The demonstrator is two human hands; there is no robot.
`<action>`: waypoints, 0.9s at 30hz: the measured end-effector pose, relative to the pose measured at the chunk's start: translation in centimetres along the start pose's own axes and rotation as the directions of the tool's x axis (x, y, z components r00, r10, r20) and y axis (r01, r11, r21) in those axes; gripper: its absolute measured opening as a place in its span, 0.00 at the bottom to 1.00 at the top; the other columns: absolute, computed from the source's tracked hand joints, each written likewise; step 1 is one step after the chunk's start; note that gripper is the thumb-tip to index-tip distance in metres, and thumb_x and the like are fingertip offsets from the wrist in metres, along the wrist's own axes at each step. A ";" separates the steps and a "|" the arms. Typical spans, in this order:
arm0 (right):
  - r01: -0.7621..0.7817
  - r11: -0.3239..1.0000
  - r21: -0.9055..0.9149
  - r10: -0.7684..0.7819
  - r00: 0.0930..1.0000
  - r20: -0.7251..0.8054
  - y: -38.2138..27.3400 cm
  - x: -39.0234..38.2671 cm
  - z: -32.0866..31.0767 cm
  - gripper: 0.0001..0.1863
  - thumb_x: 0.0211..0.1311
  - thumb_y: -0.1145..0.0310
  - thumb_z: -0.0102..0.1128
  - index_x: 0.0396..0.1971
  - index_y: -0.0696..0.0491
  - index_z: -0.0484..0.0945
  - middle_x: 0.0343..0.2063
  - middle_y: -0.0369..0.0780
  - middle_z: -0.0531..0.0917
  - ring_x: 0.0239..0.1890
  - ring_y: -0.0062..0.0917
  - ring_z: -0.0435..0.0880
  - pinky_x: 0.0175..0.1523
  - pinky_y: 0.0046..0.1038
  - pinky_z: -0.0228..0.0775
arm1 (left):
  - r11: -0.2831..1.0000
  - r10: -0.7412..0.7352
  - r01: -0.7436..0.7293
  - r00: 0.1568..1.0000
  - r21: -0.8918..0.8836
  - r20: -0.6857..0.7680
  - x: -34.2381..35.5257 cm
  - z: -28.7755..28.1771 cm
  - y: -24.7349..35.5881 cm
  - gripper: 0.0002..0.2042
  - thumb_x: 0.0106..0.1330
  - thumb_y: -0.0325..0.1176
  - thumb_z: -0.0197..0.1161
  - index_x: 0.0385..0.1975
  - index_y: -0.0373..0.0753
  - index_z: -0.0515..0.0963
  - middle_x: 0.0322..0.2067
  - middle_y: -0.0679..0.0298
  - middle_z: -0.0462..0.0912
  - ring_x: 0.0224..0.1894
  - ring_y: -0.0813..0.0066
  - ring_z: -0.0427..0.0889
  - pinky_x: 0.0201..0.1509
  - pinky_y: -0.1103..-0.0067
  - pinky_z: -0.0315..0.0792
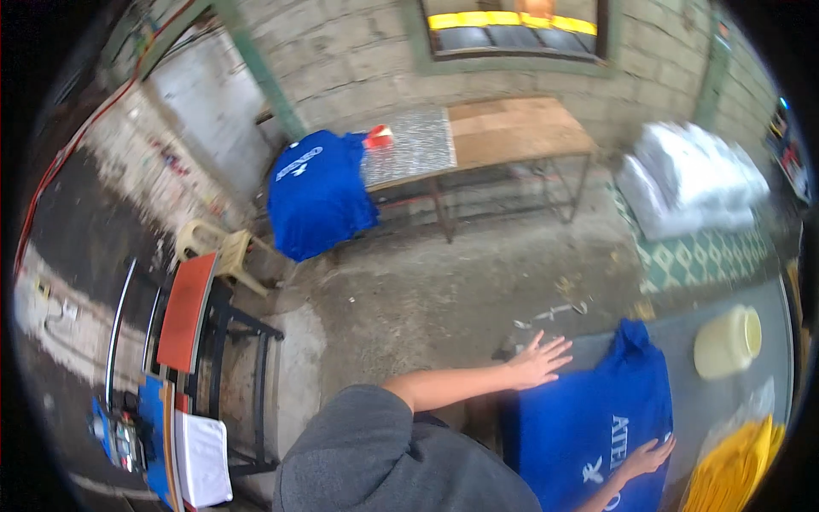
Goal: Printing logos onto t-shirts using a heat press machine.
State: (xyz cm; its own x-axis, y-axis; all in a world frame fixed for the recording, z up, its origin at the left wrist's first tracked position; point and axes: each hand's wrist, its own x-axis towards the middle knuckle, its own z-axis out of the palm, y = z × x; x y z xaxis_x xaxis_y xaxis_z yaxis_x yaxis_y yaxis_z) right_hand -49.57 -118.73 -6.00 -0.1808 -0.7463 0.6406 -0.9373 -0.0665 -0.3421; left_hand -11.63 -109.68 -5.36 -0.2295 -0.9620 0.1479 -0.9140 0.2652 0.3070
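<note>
Outdoors, grey desk (725, 401) in a concrete-block yard.
Blue printed cotton T-shirt (580, 418) lies lengthwise, collar pointing away; left hand (536, 360) and right hand (646, 456) press flat, fingers spread.

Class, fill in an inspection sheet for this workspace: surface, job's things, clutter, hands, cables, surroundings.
Surface: grey table, lower right.
Job's things: blue printed shirt spread flat on the table; a second blue shirt draped over the far metal-topped bench.
Clutter: pale plastic tub; yellow items in a clear bag; litter on the concrete floor.
Hands: left hand open, flat at the shirt's upper left edge; right hand open, pressing the print.
Cables: red cable along the left wall.
Surroundings: block wall, white sacks, plastic stool.
</note>
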 end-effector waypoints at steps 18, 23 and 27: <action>0.467 0.677 0.569 -0.707 0.200 0.678 -56.0 -23.1 13.1 0.32 0.46 0.70 0.58 0.55 0.53 0.62 0.54 0.48 0.66 0.56 0.44 0.64 0.56 0.48 0.55 | -0.098 -0.943 0.993 -0.112 0.059 0.313 -68.8 4.5 -25.5 0.14 0.56 0.38 0.51 0.31 0.38 0.81 0.38 0.52 0.79 0.40 0.53 0.77 0.44 0.65 0.71; 0.551 0.480 0.683 -0.777 -0.096 0.623 -65.7 -33.9 10.7 0.41 0.49 0.62 0.61 0.63 0.48 0.51 0.61 0.49 0.55 0.62 0.45 0.55 0.59 0.53 0.49 | -0.013 -0.972 1.000 -0.018 0.023 0.233 -75.9 3.9 -22.7 0.13 0.55 0.38 0.52 0.29 0.37 0.79 0.36 0.53 0.80 0.38 0.55 0.78 0.43 0.66 0.71; 0.377 0.179 0.909 -0.939 -0.209 0.272 -73.3 -36.9 8.8 0.41 0.49 0.63 0.60 0.63 0.49 0.50 0.62 0.50 0.53 0.63 0.46 0.52 0.60 0.55 0.47 | -0.341 -0.755 0.940 -0.262 -0.019 0.600 -73.3 5.8 -18.7 0.18 0.54 0.41 0.55 0.38 0.33 0.76 0.44 0.52 0.76 0.44 0.55 0.76 0.49 0.65 0.69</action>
State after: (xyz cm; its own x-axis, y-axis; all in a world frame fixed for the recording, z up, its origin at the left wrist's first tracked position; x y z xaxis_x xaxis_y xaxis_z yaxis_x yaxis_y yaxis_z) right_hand 28.45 -92.12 -10.59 0.9993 0.0382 0.0008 0.0346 -0.8949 -0.4448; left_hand 20.34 -44.51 -27.39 0.5498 0.0130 -0.8352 0.1024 -0.9934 0.0519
